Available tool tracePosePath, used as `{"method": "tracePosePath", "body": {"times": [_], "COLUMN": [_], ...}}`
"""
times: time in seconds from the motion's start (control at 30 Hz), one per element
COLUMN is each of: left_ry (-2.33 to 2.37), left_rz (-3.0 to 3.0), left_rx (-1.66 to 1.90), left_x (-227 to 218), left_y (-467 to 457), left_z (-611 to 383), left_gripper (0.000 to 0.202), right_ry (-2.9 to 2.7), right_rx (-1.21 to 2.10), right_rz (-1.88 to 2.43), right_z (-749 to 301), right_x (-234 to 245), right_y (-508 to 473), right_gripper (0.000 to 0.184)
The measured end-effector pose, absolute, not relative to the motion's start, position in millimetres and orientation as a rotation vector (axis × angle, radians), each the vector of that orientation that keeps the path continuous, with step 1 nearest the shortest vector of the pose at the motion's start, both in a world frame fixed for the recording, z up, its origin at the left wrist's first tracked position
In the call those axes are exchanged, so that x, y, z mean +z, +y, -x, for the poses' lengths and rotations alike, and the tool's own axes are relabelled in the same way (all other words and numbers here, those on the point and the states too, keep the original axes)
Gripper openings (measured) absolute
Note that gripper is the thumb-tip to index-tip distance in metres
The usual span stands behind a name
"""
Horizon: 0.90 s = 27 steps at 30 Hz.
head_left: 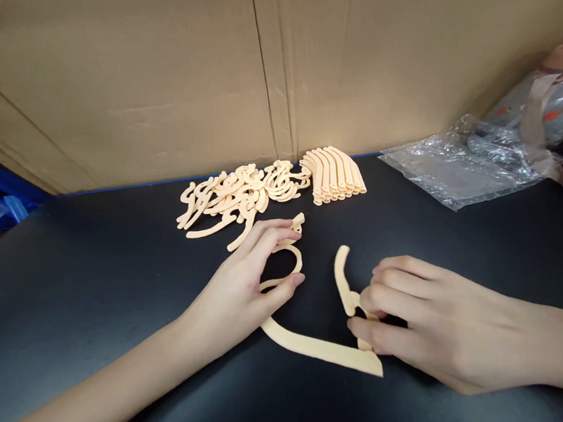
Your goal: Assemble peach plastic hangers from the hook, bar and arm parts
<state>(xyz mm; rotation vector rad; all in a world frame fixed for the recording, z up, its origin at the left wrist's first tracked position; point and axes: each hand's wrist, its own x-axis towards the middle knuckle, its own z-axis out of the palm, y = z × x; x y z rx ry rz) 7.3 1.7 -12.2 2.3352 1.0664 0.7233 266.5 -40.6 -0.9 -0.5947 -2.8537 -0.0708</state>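
Note:
My left hand point(241, 279) is closed around a beige hook-shaped piece point(296, 258), which looks like plastic, with thumb and fingers on its rounded loop. From under this hand a long curved beige arm point(321, 349) runs toward my right hand, like part of a clothes hanger. Whether the loop and the arm are joined is hidden. My right hand point(439, 322) pinches a smaller curved beige piece point(342, 282), whose slim end sticks up to the left of the fingers. The arm's far end lies just below these fingertips.
A loose pile of beige hook pieces point(239, 192) lies at the back of the black table point(116, 268). Beside it sits a neat stack of curved arms point(332, 172). Clear plastic bags point(472, 164) lie at the right, and a brown cardboard wall point(172, 81) stands behind.

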Motion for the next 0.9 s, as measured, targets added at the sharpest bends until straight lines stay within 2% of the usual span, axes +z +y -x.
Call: {"method": "tracePosePath", "body": {"times": [0.1, 0.3, 0.43, 0.63, 0.9], "left_ry": [1.083, 1.112, 1.127, 1.041, 1.069], "left_rz": [-2.346, -2.458, -2.511, -2.603, -2.653], "left_rx": [0.749, 0.632, 0.581, 0.626, 0.624], "left_x": [-12.1, -11.9, -12.3, -14.0, -14.5], "left_y": [2.1, 1.6, 1.5, 1.5, 2.6], "left_z": [-7.2, -6.5, -5.4, -1.1, -1.8], "left_gripper": [0.035, 0.028, 0.026, 0.042, 0.049], "right_ry": [-2.879, -2.924, -2.929, -2.871, -2.806], "right_rx": [-0.028, 0.063, 0.142, 0.199, 0.108], "right_rz": [0.560, 0.467, 0.469, 0.455, 0.418], "right_z": [-265.8, -263.9, -261.4, -260.2, -261.5], "right_x": [-2.2, -1.5, 1.2, 1.7, 1.4], "right_y": [-41.6, -43.6, -45.5, -47.3, -47.8], "right_gripper": [0.027, 0.030, 0.025, 0.023, 0.019]}}
